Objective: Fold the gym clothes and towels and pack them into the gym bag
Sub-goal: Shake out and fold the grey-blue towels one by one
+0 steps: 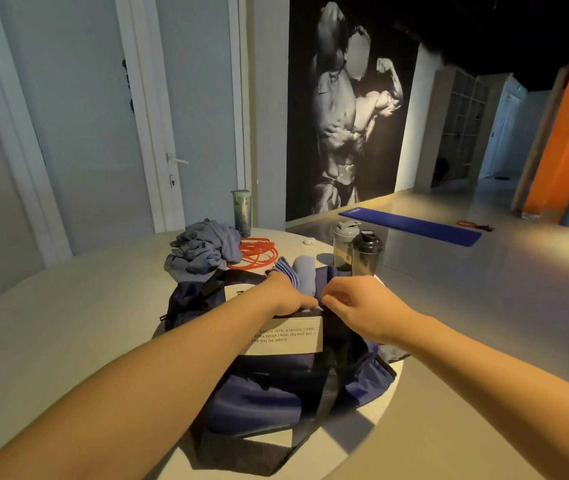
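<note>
A: State the layout, largest item first.

B: A round white tabletop (68,323) carries everything. At its centre lies the navy gym bag (276,393), with a white printed panel facing the camera and a black strap running down its near side. Its top is open.

A: Contents?

B: Folded blue towels (293,275) stand in the opening at the far edge, partly inside the bag. Behind the bag, to the left, a crumpled grey-blue garment (203,249) lies unfolded, touching an orange jump rope (258,254).

A: Other items?

B: A tall green tumbler (241,213) at the far rim; two shaker bottles (355,249) just beside the bag on the right; a small white earbud case (309,241) between them.

A: Grip state?

B: Left hand (288,296): reaches into the opening against the towels; whether the grip is wide or narrow, cannot tell. Right hand (359,303): grip narrow, fingers pinched at the bag's near edge beside the strap.
</note>
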Demonstrator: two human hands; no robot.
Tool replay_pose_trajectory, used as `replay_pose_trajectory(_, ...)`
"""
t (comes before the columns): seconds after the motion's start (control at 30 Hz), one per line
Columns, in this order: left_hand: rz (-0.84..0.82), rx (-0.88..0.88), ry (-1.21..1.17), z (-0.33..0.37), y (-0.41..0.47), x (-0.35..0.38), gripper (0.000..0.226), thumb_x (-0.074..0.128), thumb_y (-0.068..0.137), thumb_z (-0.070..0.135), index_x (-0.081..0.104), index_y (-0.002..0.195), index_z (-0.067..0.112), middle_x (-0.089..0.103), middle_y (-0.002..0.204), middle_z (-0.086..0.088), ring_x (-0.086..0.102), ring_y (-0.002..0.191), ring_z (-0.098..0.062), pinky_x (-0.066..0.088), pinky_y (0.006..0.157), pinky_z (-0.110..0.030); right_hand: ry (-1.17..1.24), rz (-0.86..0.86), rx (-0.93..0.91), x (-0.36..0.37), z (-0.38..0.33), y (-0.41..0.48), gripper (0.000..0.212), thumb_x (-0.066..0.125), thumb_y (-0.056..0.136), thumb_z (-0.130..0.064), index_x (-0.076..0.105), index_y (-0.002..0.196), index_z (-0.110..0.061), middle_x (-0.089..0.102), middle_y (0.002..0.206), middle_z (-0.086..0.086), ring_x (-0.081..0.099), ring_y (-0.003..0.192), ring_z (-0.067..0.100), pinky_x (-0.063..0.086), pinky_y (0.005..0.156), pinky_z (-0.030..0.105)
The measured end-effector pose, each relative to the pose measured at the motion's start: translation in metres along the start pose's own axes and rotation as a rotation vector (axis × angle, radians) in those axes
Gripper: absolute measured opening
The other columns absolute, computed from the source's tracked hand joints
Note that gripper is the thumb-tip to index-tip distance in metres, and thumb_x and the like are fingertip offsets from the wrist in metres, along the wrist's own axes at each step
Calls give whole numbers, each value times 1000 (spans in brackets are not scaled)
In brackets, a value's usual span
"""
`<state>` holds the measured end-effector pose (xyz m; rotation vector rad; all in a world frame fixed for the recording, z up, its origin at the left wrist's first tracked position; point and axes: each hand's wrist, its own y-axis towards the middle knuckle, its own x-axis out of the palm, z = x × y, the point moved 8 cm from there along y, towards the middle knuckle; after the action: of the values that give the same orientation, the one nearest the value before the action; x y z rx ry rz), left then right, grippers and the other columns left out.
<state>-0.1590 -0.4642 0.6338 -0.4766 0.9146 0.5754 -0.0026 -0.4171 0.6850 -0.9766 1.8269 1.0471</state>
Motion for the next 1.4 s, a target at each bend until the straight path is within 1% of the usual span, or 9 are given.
replay_pose_trajectory(0.13, -69, 40, -14, 0, -13, 10, 93, 47, 77, 80, 49, 136, 8, 64, 114, -13, 61, 104, -31, 50, 98, -46, -18, 48, 185, 8, 14, 29, 44, 60, 96, -50, 61, 128, -21, 69, 116, 2, 63, 94, 16, 56, 85, 30)
replay_pose_trajectory(0.23, -16, 3, -2, -9, -23, -2, 52, 58, 98, 44, 53, 128, 2, 62, 114, -14, 57, 97, -24, 44, 84, -35, -72, -45, 281, 25, 20, 44, 55, 63, 89, -60, 57, 125, -20, 67, 112, 4, 62, 94, 19, 57, 84, 33)
replay_pose_trajectory(0.4, 18, 13, 116, -26, -21, -8, 44, 72, 89, 31, 64, 122, 2, 68, 111, -13, 57, 86, -20, 44, 74, -30, -169, -191, 305, 40, 22, 44, 53, 74, 87, -32, 54, 133, -14, 63, 123, 10, 62, 105, 27, 57, 92, 39)
replay_pose_trajectory(0.53, -67, 103, 231, -19, -24, -2, 42, 63, 99, 29, 60, 132, 3, 65, 127, -12, 60, 111, -28, 47, 89, -31, -290, -247, 357, 30, 35, 42, 41, 65, 93, -23, 58, 131, -11, 64, 123, 13, 63, 109, 31, 54, 91, 39)
replay_pose_trajectory(0.63, -35, 165, 277, -13, -24, -11, 36, 55, 104, 32, 64, 122, 3, 65, 114, -14, 56, 97, -23, 41, 79, -27, -372, -131, 305, 24, 23, 44, 36, 65, 90, -18, 59, 125, -12, 62, 118, 10, 63, 107, 31, 54, 81, 38)
replay_pose_trajectory(0.77, 220, 174, 318, -30, -2, -46, 24, 55, 100, 31, 64, 102, 9, 62, 90, -5, 58, 81, -20, 43, 67, -31, -240, 33, 44, 33, -15, 52, 45, 68, 94, -23, 57, 138, -24, 50, 139, 2, 47, 127, 26, 51, 100, 40)
replay_pose_trajectory(0.93, 35, 373, 603, -28, 18, -36, 23, 70, 88, 30, 50, 96, 21, 58, 104, -5, 51, 89, -22, 42, 73, -33, -171, -180, 10, 70, -17, 57, 25, 57, 99, -22, 70, 121, -24, 59, 127, -1, 51, 120, 24, 51, 99, 41)
replay_pose_trajectory(1.2, -52, 503, 835, -25, 45, -24, 40, 70, 82, 57, 51, 98, 25, 55, 98, -1, 55, 90, -21, 37, 65, -30, -282, -282, 81, 105, -10, 55, 43, 47, 105, -33, 46, 148, -29, 39, 153, -2, 19, 149, 28, 11, 120, 64)
replay_pose_trajectory(1.4, 237, 592, 923, 11, 47, -58, 23, 49, 98, 34, 66, 98, 18, 58, 87, 0, 55, 77, -20, 38, 60, -31, -243, -294, 77, 106, -12, 52, 44, 44, 106, -31, 42, 150, -28, 31, 157, -1, 14, 150, 30, 14, 118, 65)
